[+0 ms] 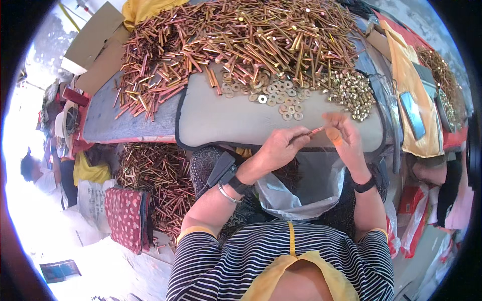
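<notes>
My left hand (282,149) pinches a thin copper-coloured bolt (315,131), which points up to the right. At the bolt's far end is my right hand (347,144), fingers curled and orange covers on the fingertips; whatever they grip is too small and blurred to name. Both hands are above the near edge of a grey padded mat (216,118). Flat washers (283,95) lie loose beyond them on the mat. A heap of small brass-coloured nuts (351,93) sits to their right. Behind is a large pile of copper-coloured bolts (241,37).
Across my lap hangs an open pale plastic bag (301,208). More bolts (160,180) are heaped low on the left beside a red patterned cushion (124,218). A cardboard box (95,42) stands far left. At right, a phone (411,115) rests on yellow plastic sheeting.
</notes>
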Action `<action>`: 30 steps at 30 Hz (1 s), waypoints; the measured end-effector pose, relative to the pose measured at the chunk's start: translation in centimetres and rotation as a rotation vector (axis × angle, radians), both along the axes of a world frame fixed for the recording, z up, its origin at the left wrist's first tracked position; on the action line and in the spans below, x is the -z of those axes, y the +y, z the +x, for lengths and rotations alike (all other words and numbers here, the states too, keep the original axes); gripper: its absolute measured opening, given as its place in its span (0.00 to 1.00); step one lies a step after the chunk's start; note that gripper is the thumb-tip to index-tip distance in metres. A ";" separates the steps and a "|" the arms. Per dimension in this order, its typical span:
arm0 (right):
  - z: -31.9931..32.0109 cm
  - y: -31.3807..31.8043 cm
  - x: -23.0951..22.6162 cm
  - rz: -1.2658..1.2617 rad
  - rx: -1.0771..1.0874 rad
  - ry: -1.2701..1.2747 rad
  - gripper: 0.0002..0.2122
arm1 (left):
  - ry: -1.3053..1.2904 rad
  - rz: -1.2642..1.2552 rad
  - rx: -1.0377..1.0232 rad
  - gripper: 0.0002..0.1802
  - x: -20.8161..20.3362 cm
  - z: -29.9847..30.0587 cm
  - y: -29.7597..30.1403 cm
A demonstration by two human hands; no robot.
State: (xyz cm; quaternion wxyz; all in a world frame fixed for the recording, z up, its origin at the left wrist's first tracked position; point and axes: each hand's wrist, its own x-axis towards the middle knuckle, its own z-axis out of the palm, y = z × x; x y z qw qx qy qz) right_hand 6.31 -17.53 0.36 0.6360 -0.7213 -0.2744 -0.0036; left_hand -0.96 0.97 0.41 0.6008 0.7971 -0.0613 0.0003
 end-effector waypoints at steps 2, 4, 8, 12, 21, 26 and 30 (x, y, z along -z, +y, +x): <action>-0.1 0.2 0.2 -0.108 -0.047 -0.081 0.10 | 0.053 -0.024 -0.009 0.12 0.0 -0.1 0.3; -0.1 -0.2 0.3 -0.214 -0.094 -0.164 0.11 | -0.111 -0.056 0.049 0.12 1.1 0.1 0.1; 0.6 -1.6 0.5 -0.125 -0.206 0.315 0.15 | -0.276 0.141 0.125 0.13 -0.8 -0.3 0.3; 1.4 -1.7 -0.2 -0.058 -0.008 0.104 0.12 | -0.184 0.118 0.098 0.16 -2.5 -1.3 2.0; 2.4 -0.8 2.2 -0.248 0.161 -0.233 0.05 | -0.338 1.115 -0.775 0.34 -1.6 -0.5 24.5; 2.4 -0.7 2.2 -0.264 0.179 -0.220 0.04 | -0.133 1.122 -0.474 0.33 -2.4 1.0 27.7; 2.1 -0.3 1.5 -0.260 0.170 -0.231 0.04 | -0.108 1.154 -0.464 0.35 -1.1 1.5 29.5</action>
